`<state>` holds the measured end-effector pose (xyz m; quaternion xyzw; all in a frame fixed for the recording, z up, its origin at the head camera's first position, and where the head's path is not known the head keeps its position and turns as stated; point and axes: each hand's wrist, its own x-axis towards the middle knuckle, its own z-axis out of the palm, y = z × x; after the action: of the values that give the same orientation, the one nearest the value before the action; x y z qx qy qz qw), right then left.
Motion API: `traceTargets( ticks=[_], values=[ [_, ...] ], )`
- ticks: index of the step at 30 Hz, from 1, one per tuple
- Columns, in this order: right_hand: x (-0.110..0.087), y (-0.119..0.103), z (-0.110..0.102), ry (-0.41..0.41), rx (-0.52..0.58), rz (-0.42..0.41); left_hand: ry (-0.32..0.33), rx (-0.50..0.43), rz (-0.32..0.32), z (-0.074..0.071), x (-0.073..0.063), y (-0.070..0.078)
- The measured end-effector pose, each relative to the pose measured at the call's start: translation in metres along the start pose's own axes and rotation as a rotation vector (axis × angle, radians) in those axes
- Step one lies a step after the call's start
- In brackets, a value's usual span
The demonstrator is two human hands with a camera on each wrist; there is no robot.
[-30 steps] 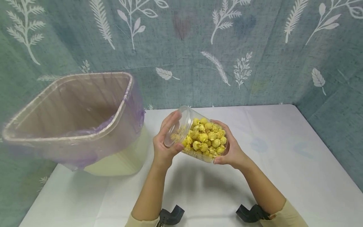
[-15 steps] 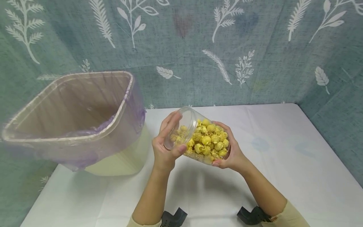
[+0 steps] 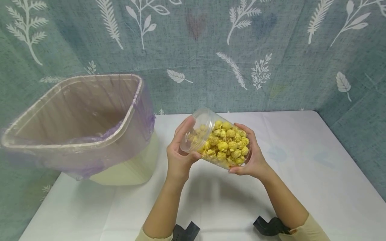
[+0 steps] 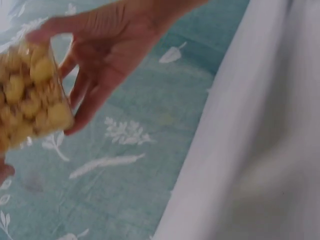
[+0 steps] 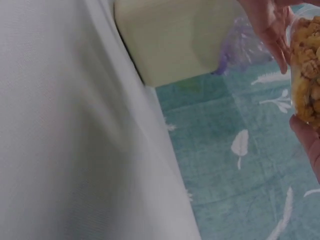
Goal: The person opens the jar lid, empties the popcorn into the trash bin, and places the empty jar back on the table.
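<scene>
A clear plastic jar [image 3: 211, 129] of yellow popcorn [image 3: 227, 144] is held above the table, tilted on its side with its lidded-looking end toward the left. My left hand [image 3: 181, 152] grips that end, thumb below and fingers over the far side. Around the base at the right, my right hand [image 3: 254, 155] holds the jar between thumb and fingers. The left wrist view shows the popcorn jar [image 4: 30, 95] with the right hand [image 4: 110, 50] at its base. In the right wrist view the left hand [image 5: 270, 25] touches the jar's upper end.
A cream bin [image 3: 135, 164] lined with a thin purple bag [image 3: 120, 147] stands on the left of the white table [image 3: 301, 160]. Behind the table hangs a green leaf-patterned cloth [image 3: 196, 67]. Black wrist mounts [image 3: 271, 226] sit on both forearms.
Both hands have moved slightly right and up with the jar. The popcorn has shifted inside, with more pieces in the left end. The bin stays in place.
</scene>
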<state>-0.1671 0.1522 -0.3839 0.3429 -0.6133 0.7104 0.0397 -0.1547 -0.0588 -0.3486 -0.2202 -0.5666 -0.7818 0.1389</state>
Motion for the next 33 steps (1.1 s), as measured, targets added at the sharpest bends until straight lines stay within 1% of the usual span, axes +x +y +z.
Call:
traceTargets(
  ticks=[2, 5, 7, 9, 11, 14, 17, 23, 26, 31, 33],
  values=[
    [0.000, 0.000, -0.003, 0.009, 0.047, 0.028, -0.061, -0.012, 0.031, -0.005, 0.002, -0.002],
    [0.000, 0.003, -0.007, 0.012, -0.007, 0.036, -0.127, -0.035, 0.054, -0.013, 0.006, -0.006],
    [0.000, 0.004, -0.009, -0.001, -0.060, 0.048, -0.150, -0.030, 0.058, -0.017, 0.008, -0.007],
    [0.000, 0.005, -0.010, -0.021, -0.100, 0.058, -0.158, -0.019, 0.065, -0.019, 0.009, -0.008],
    [0.001, 0.005, -0.010, -0.050, -0.063, 0.081, -0.158, 0.004, 0.079, -0.019, 0.010, -0.007],
    [0.001, 0.004, -0.011, -0.081, 0.004, 0.103, -0.149, 0.022, 0.091, -0.018, 0.010, -0.007],
    [0.002, 0.003, -0.012, -0.088, 0.025, 0.114, -0.124, 0.033, 0.099, -0.015, 0.009, -0.007],
    [0.003, 0.002, -0.011, -0.081, 0.036, 0.107, -0.069, 0.052, 0.112, -0.009, 0.006, -0.005],
    [0.002, 0.002, -0.009, -0.064, 0.019, 0.090, -0.043, 0.064, 0.114, -0.006, 0.005, -0.002],
    [0.002, 0.005, -0.007, -0.032, -0.025, 0.060, 0.048, 0.081, 0.058, 0.001, 0.002, -0.001],
    [0.002, 0.006, -0.007, -0.019, -0.042, 0.050, 0.075, 0.087, 0.032, 0.003, 0.001, -0.001]
  ],
)
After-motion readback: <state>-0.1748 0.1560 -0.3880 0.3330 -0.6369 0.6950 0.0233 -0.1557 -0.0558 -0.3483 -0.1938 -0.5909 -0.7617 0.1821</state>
